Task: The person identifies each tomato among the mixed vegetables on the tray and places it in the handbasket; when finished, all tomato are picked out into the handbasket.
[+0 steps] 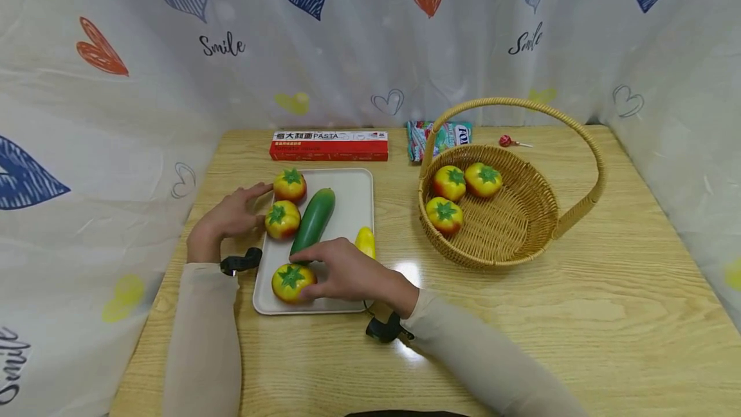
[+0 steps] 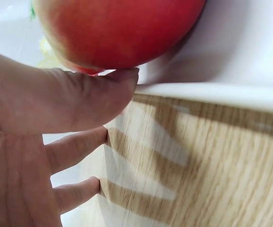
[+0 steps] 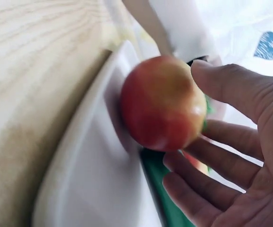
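A yellow-and-red toy tomato (image 1: 289,283) with a green leaf top sits at the near left of the white tray (image 1: 266,301). My right hand (image 1: 353,270) holds it between thumb and fingers. In the right wrist view, the thumb lies on one side of this tomato (image 3: 157,106), with fingers behind. My left hand (image 1: 234,214) is at the tray's left edge beside two more toy tomatoes, one farther back (image 1: 290,186) and one nearer (image 1: 282,224). Its fingers are extended, and its thumb touches a tomato (image 2: 122,33) in the left wrist view. A green toy cucumber (image 1: 314,221) lies alongside.
A yellow toy item (image 1: 365,242) lies at the tray's right edge, partly hidden by my right hand. Right of the tray stands a wicker basket (image 1: 503,237) with three toy tomatoes. A pasta box (image 1: 330,147), a candy bag (image 1: 419,140) and a lollipop (image 1: 506,140) lie at the back.
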The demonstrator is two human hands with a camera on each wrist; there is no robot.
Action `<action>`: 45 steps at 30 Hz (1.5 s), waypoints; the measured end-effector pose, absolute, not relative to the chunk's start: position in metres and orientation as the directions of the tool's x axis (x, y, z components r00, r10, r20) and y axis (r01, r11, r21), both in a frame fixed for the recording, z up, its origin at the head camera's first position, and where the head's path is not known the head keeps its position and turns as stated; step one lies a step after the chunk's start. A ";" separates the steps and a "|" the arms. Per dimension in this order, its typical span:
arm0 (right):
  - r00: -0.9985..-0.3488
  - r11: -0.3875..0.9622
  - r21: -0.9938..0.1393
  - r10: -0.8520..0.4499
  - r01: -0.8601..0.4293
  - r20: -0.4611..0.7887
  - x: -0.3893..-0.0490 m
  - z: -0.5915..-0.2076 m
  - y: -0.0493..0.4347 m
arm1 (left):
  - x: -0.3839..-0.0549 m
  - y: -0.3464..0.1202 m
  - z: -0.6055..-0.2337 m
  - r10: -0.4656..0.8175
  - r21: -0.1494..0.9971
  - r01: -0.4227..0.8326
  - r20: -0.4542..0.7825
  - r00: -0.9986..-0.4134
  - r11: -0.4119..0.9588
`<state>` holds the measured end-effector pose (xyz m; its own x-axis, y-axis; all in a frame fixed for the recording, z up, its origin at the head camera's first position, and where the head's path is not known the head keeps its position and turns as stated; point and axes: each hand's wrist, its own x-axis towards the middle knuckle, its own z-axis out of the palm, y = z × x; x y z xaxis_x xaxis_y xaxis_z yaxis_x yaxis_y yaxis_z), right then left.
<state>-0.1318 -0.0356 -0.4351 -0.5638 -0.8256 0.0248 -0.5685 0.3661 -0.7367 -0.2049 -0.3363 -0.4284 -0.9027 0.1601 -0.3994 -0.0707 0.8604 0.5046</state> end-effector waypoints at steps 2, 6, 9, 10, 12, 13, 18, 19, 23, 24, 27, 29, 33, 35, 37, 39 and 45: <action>-0.565 0.375 -0.719 -0.824 -0.586 0.030 -0.130 -0.438 -0.039 | -0.205 -0.336 -0.428 0.162 0.504 -0.065 -0.394 -0.905 0.861; -0.564 0.377 -0.703 -0.825 -0.602 0.040 -0.126 -0.443 -0.043 | -0.204 -0.335 -0.427 0.166 0.498 -0.053 -0.385 -0.908 0.866; -0.570 0.378 -0.709 -0.820 -0.595 0.042 -0.123 -0.443 -0.044 | -0.204 -0.335 -0.428 0.170 0.495 -0.045 -0.381 -0.909 0.868; -0.573 0.380 -0.711 -0.819 -0.592 0.040 -0.122 -0.443 -0.045 | -0.204 -0.335 -0.428 0.170 0.494 -0.043 -0.379 -0.910 0.868; -0.573 0.381 -0.716 -0.819 -0.586 0.034 -0.121 -0.442 -0.045 | -0.203 -0.335 -0.428 0.173 0.494 -0.039 -0.376 -0.910 0.868; -0.572 0.380 -0.718 -0.820 -0.583 0.030 -0.121 -0.441 -0.044 | -0.203 -0.335 -0.428 0.172 0.495 -0.039 -0.375 -0.911 0.868; -0.553 0.340 -0.768 -0.833 -0.543 0.021 -0.123 -0.431 -0.035 | -0.201 -0.334 -0.427 0.160 0.496 -0.057 -0.384 -0.909 0.866; -0.553 0.327 -0.794 -0.833 -0.513 0.014 -0.125 -0.428 -0.032 | -0.201 -0.334 -0.427 0.156 0.496 -0.063 -0.388 -0.908 0.866; -0.571 0.276 -0.894 -0.821 -0.354 -0.027 -0.129 -0.414 -0.013 | -0.200 -0.332 -0.427 0.159 0.497 -0.063 -0.392 -0.906 0.865; -0.577 0.266 -0.910 -0.816 -0.319 -0.036 -0.130 -0.410 -0.007 | -0.200 -0.332 -0.426 0.158 0.498 -0.066 -0.394 -0.906 0.865; -0.596 0.243 -0.930 -0.802 -0.277 -0.032 -0.133 -0.401 0.013 | -0.199 -0.331 -0.426 0.149 0.495 -0.076 -0.399 -0.905 0.866; -0.615 0.237 -0.928 -0.788 -0.288 -0.010 -0.134 -0.398 0.029 | -0.199 -0.331 -0.425 0.143 0.493 -0.081 -0.401 -0.905 0.866; -0.673 0.238 -0.913 -0.738 -0.332 0.052 -0.134 -0.395 0.069 | -0.201 -0.332 -0.425 0.150 0.491 -0.072 -0.399 -0.905 0.868; -0.710 0.263 -0.897 -0.700 -0.355 0.076 -0.133 -0.395 0.092 | -0.201 -0.332 -0.426 0.154 0.489 -0.068 -0.399 -0.904 0.869; -0.746 0.291 -0.880 -0.659 -0.376 0.100 -0.131 -0.394 0.114 | -0.202 -0.332 -0.426 0.151 0.485 -0.069 -0.401 -0.904 0.872; -0.778 0.326 -0.868 -0.620 -0.375 0.102 -0.131 -0.393 0.136 | -0.202 -0.332 -0.426 0.144 0.479 -0.075 -0.404 -0.903 0.875; -0.865 0.424 -0.850 -0.498 -0.312 0.069 -0.129 -0.386 0.191 | -0.203 -0.331 -0.427 0.134 0.475 -0.086 -0.410 -0.902 0.876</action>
